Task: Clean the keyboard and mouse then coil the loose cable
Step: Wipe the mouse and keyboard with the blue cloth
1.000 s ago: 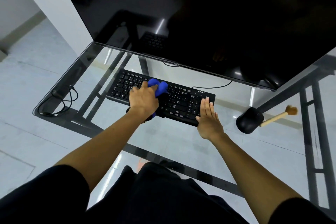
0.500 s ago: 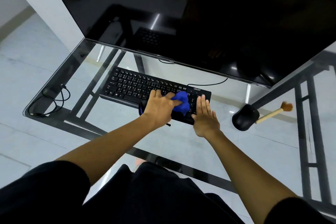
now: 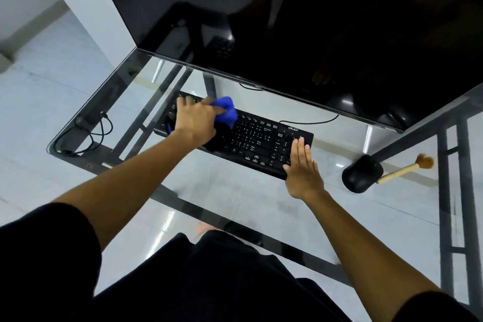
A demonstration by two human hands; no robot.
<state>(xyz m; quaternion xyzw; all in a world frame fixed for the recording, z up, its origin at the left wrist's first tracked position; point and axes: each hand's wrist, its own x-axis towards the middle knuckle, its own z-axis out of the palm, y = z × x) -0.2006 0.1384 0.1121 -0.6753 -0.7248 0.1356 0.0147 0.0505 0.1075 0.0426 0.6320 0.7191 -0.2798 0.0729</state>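
Note:
A black keyboard point(image 3: 256, 138) lies on the glass desk point(image 3: 235, 191) below the monitor. My left hand point(image 3: 194, 119) grips a blue cloth point(image 3: 225, 112) and holds it against the keyboard's left half. With straight fingers, my right hand point(image 3: 302, 168) lies flat on the keyboard's right end. A black mouse point(image 3: 362, 174) sits on the desk to the right of the keyboard. At the desk's left corner lies a loose black cable point(image 3: 87, 136).
A large dark monitor point(image 3: 300, 21) hangs over the back of the desk. A small wooden brush point(image 3: 407, 168) lies beside the mouse. The keyboard's cord point(image 3: 311, 121) runs back under the monitor. Metal frame bars show through the glass.
My left hand has swept the blue cloth from the keyboard's right part back to its left half. My right hand stays flat on the right end.

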